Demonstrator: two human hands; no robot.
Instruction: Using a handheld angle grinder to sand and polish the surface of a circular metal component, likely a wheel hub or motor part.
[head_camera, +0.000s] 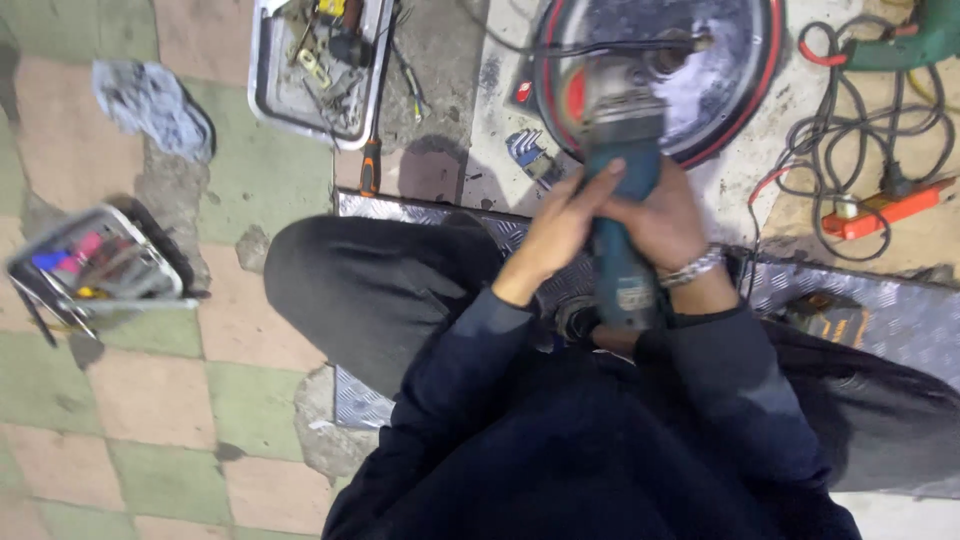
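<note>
Both hands, left hand (556, 232) and right hand (662, 222), fingers clamped round blue-bodied angle grinder (622, 215); best kept level on round silver red-rimmed metal wheel hub (715, 80), clear of black cable.

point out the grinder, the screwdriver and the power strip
grinder (622, 262): head view, on its blue body below the hands.
screwdriver (370, 165): head view, on its orange-and-black handle.
power strip (885, 210): head view, on its orange casing.
</note>
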